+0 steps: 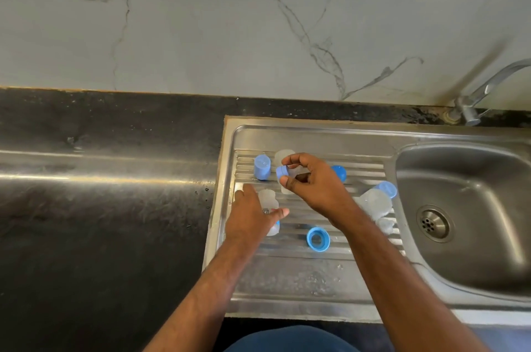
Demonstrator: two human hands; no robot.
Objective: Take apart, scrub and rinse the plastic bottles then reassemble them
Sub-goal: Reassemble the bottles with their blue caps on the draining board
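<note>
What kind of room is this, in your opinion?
Most likely a home kitchen: a steel sink with ribbed drainboard, a tap by the marble-look wall, and a dark countertop.
</note>
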